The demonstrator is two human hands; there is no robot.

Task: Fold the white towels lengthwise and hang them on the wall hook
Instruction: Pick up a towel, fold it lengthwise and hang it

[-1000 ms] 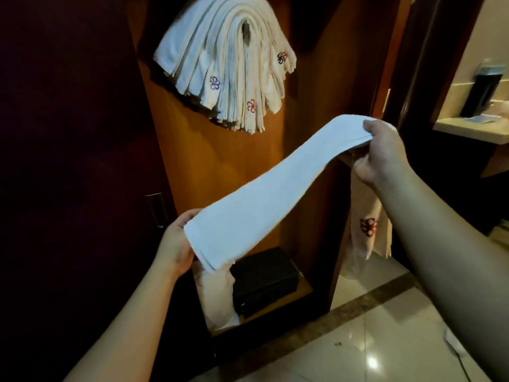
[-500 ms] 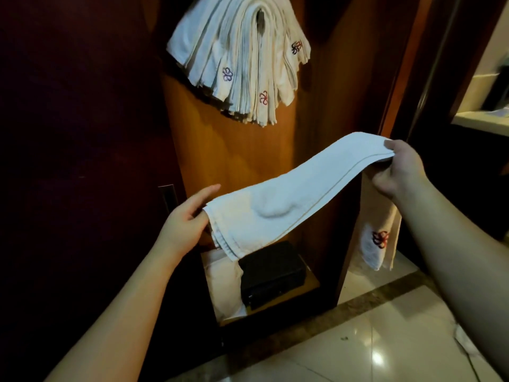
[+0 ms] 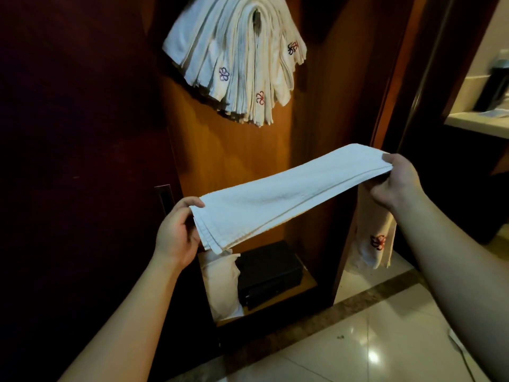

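Glossy tile floor, wood-panelled niche, perhaps a safe inside.

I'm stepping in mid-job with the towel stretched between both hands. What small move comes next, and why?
Probably lift the towel toward the hook and drape its middle over the hung towels. It already looks folded into a long strip: layered edges show at the left hand, and the right hand grips the other end, so no fold seems left.
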